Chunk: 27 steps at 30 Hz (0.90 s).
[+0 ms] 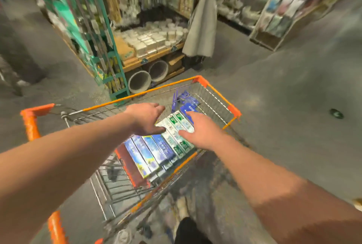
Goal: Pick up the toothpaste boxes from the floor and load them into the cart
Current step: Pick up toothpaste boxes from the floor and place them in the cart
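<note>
A wire shopping cart [217, 96] with orange trim stands in front of me. Inside it, several toothpaste boxes lie side by side: blue ones [148, 151] nearer me, green-and-white ones [174, 128] in the middle, dark blue ones [188, 102] at the far end. My left hand [147, 118] hovers over the left edge of the green-and-white boxes with fingers apart. My right hand [197, 134] lies spread on the right side of the same boxes, touching them. Neither hand grips a box. The picture is blurred by motion.
A green rack [109, 51] and a wooden shelf with white jars [154, 40] stand beyond the cart. Two round tubes [148, 76] lie under that shelf. A beige cloth [201, 26] hangs to the right. Grey floor [290, 94] surrounds the cart; a small dark object [336, 113] lies on it.
</note>
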Motion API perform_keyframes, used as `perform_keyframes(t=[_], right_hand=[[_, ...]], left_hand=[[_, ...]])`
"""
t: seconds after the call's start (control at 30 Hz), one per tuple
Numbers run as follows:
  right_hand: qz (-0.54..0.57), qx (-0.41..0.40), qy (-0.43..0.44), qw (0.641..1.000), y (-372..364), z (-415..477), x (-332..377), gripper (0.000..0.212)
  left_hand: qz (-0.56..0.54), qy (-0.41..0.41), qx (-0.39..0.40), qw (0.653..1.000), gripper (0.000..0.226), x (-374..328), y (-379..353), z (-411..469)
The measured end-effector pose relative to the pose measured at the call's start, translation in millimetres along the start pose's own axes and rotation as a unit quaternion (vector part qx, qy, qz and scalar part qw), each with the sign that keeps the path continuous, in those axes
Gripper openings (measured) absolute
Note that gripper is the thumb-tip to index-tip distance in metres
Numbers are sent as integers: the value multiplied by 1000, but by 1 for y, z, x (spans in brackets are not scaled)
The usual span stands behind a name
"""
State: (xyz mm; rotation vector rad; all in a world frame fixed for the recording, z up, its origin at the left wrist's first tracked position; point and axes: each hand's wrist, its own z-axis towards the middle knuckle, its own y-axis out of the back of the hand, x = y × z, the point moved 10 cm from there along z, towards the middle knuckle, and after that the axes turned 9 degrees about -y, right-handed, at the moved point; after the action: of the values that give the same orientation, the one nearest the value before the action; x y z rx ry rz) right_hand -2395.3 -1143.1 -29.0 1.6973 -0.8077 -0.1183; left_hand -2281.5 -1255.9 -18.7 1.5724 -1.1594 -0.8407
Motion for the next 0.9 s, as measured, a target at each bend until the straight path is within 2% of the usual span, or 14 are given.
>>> perform_keyframes(t=[0.17,0.33,0.5,0.7,0.9], right_hand=[[-7,-64,-33,997,59,-70,-50,100],[15,-108,-77,991,116,-138,-120,75],[11,-130,-130,983,147,-179,-208,75],[29,-117,-164,979,176,-209,-344,67],[27,-72,-180,981,177,-192,-464,76]], left_hand=[[13,-50,-23,998,86,-78,46,-1],[18,-114,-40,993,80,-178,79,30],[25,-176,-41,983,79,-277,98,78],[32,-215,-40,975,80,-402,119,159],[36,-209,-30,977,78,-479,120,234]])
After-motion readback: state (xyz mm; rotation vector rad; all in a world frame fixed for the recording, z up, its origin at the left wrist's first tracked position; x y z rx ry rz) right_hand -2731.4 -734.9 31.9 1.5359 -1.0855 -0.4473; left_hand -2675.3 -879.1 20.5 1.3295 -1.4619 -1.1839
